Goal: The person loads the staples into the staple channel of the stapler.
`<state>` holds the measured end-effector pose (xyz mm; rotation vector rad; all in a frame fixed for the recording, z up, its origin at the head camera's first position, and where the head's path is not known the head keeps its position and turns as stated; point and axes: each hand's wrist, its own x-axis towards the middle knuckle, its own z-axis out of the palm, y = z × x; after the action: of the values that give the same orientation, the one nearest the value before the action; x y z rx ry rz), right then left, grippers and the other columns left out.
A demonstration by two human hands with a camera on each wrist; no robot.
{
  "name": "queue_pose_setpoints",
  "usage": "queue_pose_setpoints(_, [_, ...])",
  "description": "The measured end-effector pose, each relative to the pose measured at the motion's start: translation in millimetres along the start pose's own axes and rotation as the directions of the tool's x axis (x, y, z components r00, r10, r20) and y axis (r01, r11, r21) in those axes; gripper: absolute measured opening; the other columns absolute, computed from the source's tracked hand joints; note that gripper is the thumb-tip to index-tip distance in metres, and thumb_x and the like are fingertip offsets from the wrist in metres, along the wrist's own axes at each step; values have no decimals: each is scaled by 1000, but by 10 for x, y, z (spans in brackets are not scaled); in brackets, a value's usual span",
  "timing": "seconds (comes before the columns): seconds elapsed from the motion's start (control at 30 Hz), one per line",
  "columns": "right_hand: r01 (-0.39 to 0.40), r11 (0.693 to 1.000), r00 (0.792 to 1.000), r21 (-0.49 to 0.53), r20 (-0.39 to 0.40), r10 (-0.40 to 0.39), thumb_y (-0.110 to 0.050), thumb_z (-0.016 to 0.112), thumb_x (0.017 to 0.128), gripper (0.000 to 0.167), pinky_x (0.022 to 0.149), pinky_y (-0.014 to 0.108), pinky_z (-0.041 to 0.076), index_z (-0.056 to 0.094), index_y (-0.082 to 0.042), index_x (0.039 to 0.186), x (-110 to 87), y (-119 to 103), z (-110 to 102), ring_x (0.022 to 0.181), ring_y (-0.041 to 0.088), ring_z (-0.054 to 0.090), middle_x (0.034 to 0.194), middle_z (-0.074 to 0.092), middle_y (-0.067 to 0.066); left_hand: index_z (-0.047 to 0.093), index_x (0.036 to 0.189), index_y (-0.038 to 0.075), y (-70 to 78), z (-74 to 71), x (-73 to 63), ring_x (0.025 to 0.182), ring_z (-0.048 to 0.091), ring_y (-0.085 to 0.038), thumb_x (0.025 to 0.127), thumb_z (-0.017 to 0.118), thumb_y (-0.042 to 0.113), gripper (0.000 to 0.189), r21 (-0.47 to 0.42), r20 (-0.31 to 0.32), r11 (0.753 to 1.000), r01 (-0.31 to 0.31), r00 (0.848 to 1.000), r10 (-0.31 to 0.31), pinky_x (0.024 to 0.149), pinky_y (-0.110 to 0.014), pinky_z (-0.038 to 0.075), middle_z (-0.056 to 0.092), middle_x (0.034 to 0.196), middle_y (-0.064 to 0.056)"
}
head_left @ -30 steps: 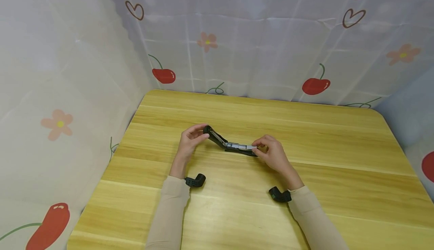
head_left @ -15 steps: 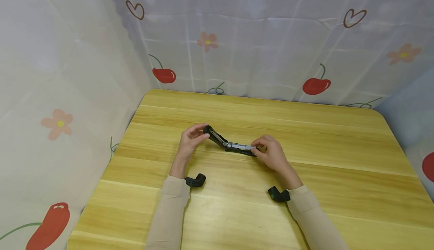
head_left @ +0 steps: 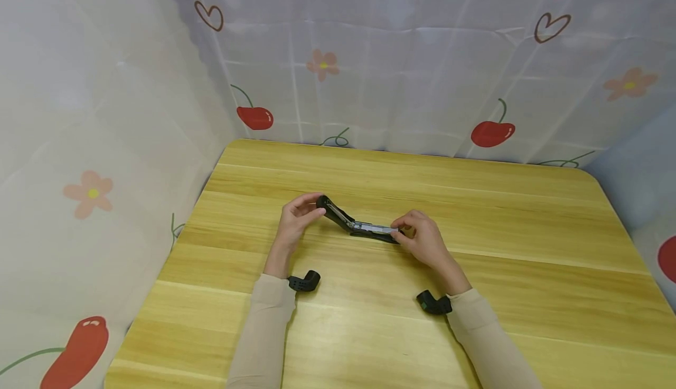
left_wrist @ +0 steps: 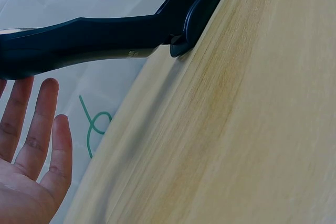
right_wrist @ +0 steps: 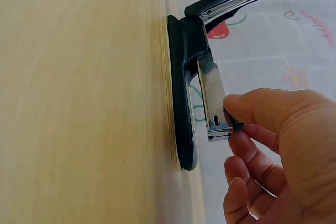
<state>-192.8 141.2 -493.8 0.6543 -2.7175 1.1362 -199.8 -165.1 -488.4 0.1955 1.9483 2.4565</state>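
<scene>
A black stapler (head_left: 338,219) stands on the table with its top arm swung far up and back. My left hand (head_left: 293,222) grips the raised end of that arm between thumb and fingers. In the left wrist view, the black top arm (left_wrist: 115,38) lies above several extended fingers (left_wrist: 39,129); the thumb is out of view. My right hand (right_wrist: 283,135) pinches the front end of the silver staple magazine (right_wrist: 212,93) with thumb and index finger. The magazine is lifted apart from the black base (right_wrist: 181,103). Whether staples lie inside cannot be made out.
A light wooden table (head_left: 348,330) lies beneath. Behind it hangs a pale curtain (head_left: 391,84) printed with cherries, hearts and flowers. Black wrist cameras (head_left: 306,281) are worn on both wrists, near the beige sleeves (head_left: 264,330).
The right hand and wrist have shifted very slightly to the left. The left hand and the opened stapler look the same.
</scene>
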Motion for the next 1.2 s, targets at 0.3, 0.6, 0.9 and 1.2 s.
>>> queue_pose_setpoints(0.3, [-25, 1000, 1000, 8, 8, 25, -14, 75, 86, 9, 62, 28, 44, 75, -11, 94, 0, -19, -12, 79, 18, 53, 88, 63, 3, 59, 125, -8, 5, 4, -3, 97, 60, -11, 87, 64, -7, 38, -4, 3, 1000, -5, 1000, 5, 82, -25, 54, 64, 112, 8])
queue_pose_setpoints(0.6, [-24, 999, 1000, 26, 3, 24, -14, 75, 86, 9, 62, 27, 45, 76, -10, 95, -6, -2, 2, 79, 18, 55, 88, 63, 3, 53, 128, -14, 17, 10, -9, 95, 60, -8, 88, 63, -8, 42, 3, -2, 1000, -2, 1000, 2, 81, -24, 53, 64, 111, 9])
queue_pose_setpoints(0.9, [-21, 999, 1000, 32, 0, 21, -14, 75, 86, 10, 63, 27, 46, 76, -11, 96, -16, 15, 14, 80, 19, 55, 88, 63, 3, 51, 128, -16, 12, 5, -2, 95, 61, -7, 88, 62, -9, 43, -4, 3, 1000, -1, 1000, 1, 81, -21, 53, 64, 110, 9])
queue_pose_setpoints(1.2, [-20, 1000, 1000, 21, -3, 20, -14, 77, 84, 15, 64, 29, 45, 75, -9, 99, -32, 50, 26, 77, 18, 54, 90, 64, 4, 51, 128, -16, 13, 13, -4, 95, 61, -7, 87, 62, -9, 43, -5, -2, 1000, -1, 1000, 1, 80, -21, 53, 64, 110, 9])
